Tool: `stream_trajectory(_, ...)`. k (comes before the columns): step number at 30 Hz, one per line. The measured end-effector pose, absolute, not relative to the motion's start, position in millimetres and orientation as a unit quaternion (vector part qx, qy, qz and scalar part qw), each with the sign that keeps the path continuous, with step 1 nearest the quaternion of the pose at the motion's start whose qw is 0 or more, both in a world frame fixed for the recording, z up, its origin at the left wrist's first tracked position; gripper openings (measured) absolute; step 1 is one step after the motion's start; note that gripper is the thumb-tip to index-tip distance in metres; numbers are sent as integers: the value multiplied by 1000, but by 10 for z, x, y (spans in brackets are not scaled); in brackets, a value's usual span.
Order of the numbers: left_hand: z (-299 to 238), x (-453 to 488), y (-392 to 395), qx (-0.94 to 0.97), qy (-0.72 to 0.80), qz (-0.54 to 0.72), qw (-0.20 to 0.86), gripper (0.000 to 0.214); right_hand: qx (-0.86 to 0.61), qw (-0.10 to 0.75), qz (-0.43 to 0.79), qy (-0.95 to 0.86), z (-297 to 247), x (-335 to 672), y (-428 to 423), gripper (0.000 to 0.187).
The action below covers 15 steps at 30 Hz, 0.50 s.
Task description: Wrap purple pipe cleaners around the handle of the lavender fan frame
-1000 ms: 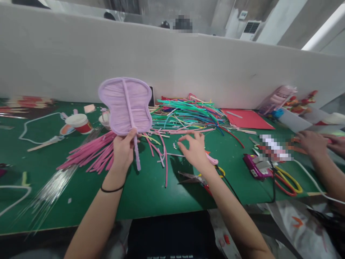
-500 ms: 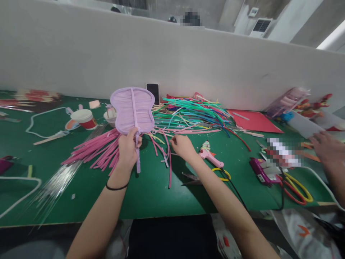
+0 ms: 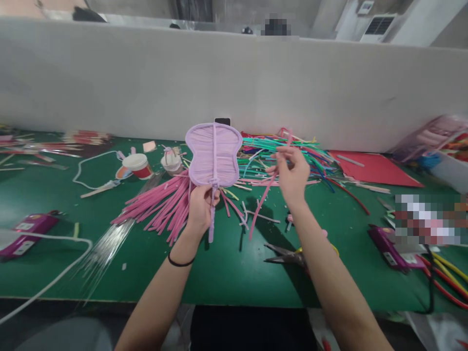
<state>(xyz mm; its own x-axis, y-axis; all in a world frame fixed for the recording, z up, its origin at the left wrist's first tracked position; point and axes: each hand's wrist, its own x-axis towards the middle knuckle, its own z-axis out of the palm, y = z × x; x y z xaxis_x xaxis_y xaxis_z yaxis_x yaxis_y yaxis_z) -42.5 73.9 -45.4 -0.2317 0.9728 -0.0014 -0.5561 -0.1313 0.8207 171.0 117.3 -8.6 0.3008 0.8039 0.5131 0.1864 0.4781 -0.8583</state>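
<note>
My left hand [image 3: 200, 208] is closed around the handle of a lilac fan made of fuzzy stems [image 3: 214, 154], holding it upright above the green table [image 3: 204, 265]. My right hand [image 3: 291, 174] is raised to the fan's right, its fingers pinched on a pink fuzzy stem [image 3: 264, 200] that hangs down from them toward the table. A bundle of pink stems [image 3: 161, 205] lies just left of my left hand. A heap of mixed coloured stems [image 3: 288, 152] lies behind my right hand.
Scissors [image 3: 288, 254] lie under my right forearm. A paper cup [image 3: 137, 165] and a small white bowl [image 3: 171, 162] stand at the left rear. Purple glue guns lie at far left [image 3: 27, 230] and right [image 3: 387, 246]. A red sheet [image 3: 373, 168] lies by the white partition [image 3: 146, 83].
My right hand has picked a pink stem off the table and lifted it beside the fan. The view has shifted, so the fan now sits nearer the centre.
</note>
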Motion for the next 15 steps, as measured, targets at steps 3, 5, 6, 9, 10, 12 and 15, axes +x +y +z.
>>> stream_trajectory(3,-464,-399,723,296,356,682,566,21,-377,716,351,-471,17,1839,1034,28)
stream_trajectory(5,-477,-383,723,304,353,674,574,24,-360,723,416,-418,-12,1857,954,29)
stream_trajectory(6,-485,-375,724,307,352,670,577,27,-359,722,442,-393,-46,1847,922,32)
stream_trajectory(9,-509,-356,726,318,351,657,587,33,-372,716,483,-340,-179,1741,843,30)
stream_trajectory(10,-516,-351,725,322,351,653,589,35,-378,712,487,-337,-222,1684,816,28)
stream_trajectory(12,-526,-347,719,330,353,647,590,35,-389,700,477,-363,-298,1549,749,28)
stream_trajectory(15,-530,-347,700,343,356,638,590,28,-413,668,430,-445,-373,1335,621,33)
